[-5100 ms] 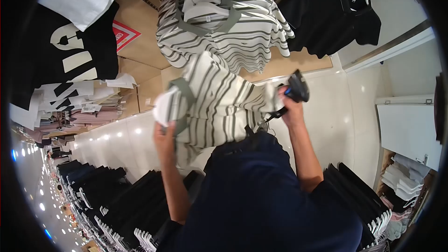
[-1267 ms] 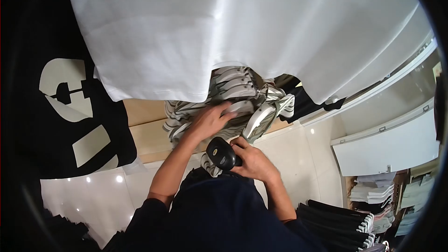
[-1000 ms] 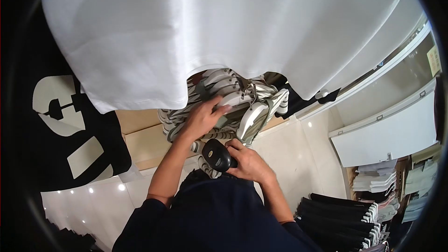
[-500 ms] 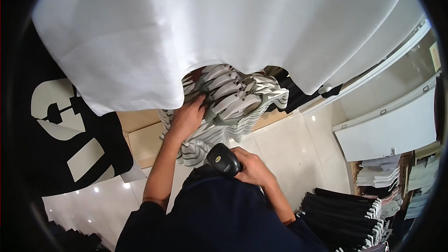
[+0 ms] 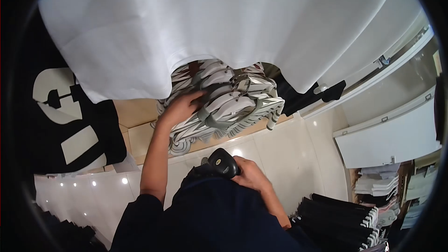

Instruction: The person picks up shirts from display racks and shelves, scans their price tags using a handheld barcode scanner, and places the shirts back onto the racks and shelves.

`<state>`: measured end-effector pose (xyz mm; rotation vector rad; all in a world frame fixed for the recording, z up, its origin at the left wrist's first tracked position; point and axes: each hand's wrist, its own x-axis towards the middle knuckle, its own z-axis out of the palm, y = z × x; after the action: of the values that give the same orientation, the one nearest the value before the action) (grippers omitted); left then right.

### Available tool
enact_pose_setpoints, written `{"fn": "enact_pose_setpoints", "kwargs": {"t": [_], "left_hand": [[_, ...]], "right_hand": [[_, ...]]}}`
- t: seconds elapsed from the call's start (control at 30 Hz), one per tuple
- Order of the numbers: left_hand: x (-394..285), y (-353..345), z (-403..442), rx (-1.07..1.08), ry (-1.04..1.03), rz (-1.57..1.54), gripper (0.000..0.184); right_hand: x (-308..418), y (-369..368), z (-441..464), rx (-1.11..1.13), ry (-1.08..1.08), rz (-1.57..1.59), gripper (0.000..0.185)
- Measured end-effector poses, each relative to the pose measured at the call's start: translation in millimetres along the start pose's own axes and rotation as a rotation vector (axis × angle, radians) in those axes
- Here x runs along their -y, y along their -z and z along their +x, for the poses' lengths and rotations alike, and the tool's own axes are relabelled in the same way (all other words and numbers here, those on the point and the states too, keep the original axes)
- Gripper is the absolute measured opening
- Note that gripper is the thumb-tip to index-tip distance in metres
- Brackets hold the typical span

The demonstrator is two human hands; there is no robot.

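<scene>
Several grey-and-white striped garments hang on hangers below a large white garment. My left hand reaches in from their left side, its fingers stretched out and apart among the hung collars. Some fingertips are hidden between the garments. Held close to my dark-clothed body, a black handheld barcode scanner sits in my right hand, whose fingers wrap its far side.
The white garment covers the top of the view. A black garment with pale print hangs left. Black clothes on white hangers are lower right, below a white panel. Pale floor tiles show between.
The striped garments have swung up and away from me, and a gap shows among their hangers. My left hand has shifted slightly left, its fingers more spread. The scanner stays near my body.
</scene>
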<state>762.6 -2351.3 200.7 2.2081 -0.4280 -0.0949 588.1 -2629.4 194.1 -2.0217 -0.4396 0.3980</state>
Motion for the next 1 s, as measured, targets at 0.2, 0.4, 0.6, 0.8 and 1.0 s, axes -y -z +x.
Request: {"fn": "enact_pose_setpoints", "kwargs": {"t": [0.2, 0.4, 0.6, 0.8, 1.0], "left_hand": [[192, -55, -143, -0.031, 0.214, -0.397, 0.046], [346, -246, -404, -0.638, 0.548, -0.343, 0.032], [122, -304, -474, -0.866, 1.130, -0.039, 0.043], [-22, -294, -487, -1.094, 1.079, -0.006, 0.044], [-133, -246, -481, -1.292, 0.874, -0.285, 0.031]], "right_hand": [[-19, 19, -16, 0.140, -0.012, -0.049, 0.044], [-51, 34, -42, 0.281, 0.014, -0.027, 0.047], [-85, 37, -71, 0.420, 0.187, 0.068, 0.047], [-118, 7, -101, 0.589, 0.090, 0.136, 0.049], [-138, -13, -122, 0.617, -0.007, 0.339, 0.039]]}}
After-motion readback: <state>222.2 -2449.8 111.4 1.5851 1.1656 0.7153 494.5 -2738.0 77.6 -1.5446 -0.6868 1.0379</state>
